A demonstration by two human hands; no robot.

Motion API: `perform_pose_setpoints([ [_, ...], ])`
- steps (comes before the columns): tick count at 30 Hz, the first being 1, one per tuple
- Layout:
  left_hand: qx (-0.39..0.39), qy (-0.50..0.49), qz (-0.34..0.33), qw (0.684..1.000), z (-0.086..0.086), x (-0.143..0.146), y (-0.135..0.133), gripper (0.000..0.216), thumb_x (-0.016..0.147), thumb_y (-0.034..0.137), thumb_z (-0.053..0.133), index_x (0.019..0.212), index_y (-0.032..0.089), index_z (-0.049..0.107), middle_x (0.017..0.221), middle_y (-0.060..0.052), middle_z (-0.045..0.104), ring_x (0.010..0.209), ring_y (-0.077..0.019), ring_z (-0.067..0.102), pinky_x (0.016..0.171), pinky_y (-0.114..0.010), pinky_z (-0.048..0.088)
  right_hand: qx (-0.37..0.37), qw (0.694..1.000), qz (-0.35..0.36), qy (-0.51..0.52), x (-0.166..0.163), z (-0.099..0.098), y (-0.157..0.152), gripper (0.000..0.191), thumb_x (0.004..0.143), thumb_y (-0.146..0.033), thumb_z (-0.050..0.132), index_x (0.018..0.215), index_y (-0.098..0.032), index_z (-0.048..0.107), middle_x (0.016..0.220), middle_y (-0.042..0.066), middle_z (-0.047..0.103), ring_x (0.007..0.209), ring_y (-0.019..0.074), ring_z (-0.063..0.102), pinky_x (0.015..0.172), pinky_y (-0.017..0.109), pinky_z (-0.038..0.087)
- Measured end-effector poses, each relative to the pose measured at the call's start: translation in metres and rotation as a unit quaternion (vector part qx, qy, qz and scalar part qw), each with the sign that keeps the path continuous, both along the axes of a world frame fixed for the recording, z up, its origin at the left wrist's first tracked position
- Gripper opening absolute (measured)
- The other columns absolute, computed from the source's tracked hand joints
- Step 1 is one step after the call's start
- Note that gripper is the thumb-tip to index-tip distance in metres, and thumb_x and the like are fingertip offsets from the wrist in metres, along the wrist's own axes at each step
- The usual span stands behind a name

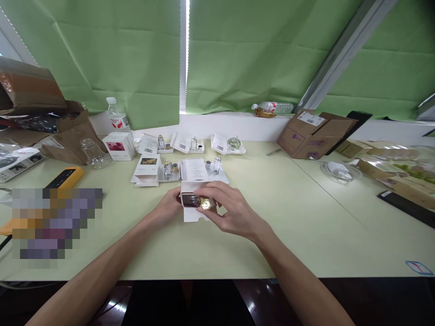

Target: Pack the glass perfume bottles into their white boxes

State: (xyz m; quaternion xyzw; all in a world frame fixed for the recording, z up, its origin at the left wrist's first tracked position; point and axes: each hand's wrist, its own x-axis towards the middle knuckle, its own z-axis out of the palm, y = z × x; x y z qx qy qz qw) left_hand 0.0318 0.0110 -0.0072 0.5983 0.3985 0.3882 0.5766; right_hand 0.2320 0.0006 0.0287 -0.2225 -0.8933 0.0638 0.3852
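At the middle of the pale green table [288, 217], seen from the head camera, both hands meet over a small perfume bottle [190, 200]. It lies on its side with its gold cap [205, 203] pointing to the person's right. The left hand [168, 206] is curled against the bottle's base end, with its fingers closed round it, though their tips are hidden behind the glass. The right hand [231, 209] arches over the cap end, its thumb and fingers bent in and pinching the bottle just beside the cap. Gripping both ends likely keeps the bottle from rolling. An opened white carton [193, 217] lies flat on the table directly beneath the bottle.

Behind the hands, more opened cartons are laid out in two rows, each with a small glass bottle standing on its flap, such as a round one [234, 143] at the back right. A pink-printed box [119, 146] and a clear jar [91, 154] stand well off to the left. A cardboard box [312, 133] sits apart to the right.
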Motion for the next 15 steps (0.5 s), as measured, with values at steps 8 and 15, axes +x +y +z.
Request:
perform_pose_setpoints([
  [8, -0.008, -0.001, 0.005, 1.000, 0.0003, -0.0004, 0.0010, 0.017, 0.067, 0.023, 0.073, 0.080, 0.014, 0.065, 0.081, -0.003, 0.066, 0.078, -0.0186, 0.060, 0.065, -0.025, 0.046, 0.036, 0.999, 0.004, 0.000, -0.0003, -0.0006, -0.0006, 0.018, 0.088, -0.018, 0.061, 0.106, -0.021, 0.062, 0.098, 0.006, 0.067, 0.089, 0.0179, 0.062, 0.069, 0.031, 0.052],
  [15, -0.020, -0.020, -0.006, 1.000, -0.0010, -0.0012, 0.0002, 0.025, 0.069, 0.022, 0.072, 0.092, 0.014, 0.068, 0.084, -0.004, 0.068, 0.078, -0.0197, 0.061, 0.065, -0.027, 0.047, 0.049, 0.999, 0.010, 0.006, -0.0008, -0.0013, -0.0004, 0.018, 0.088, -0.018, 0.062, 0.105, -0.019, 0.063, 0.098, 0.008, 0.066, 0.091, 0.0196, 0.061, 0.074, 0.034, 0.053],
])
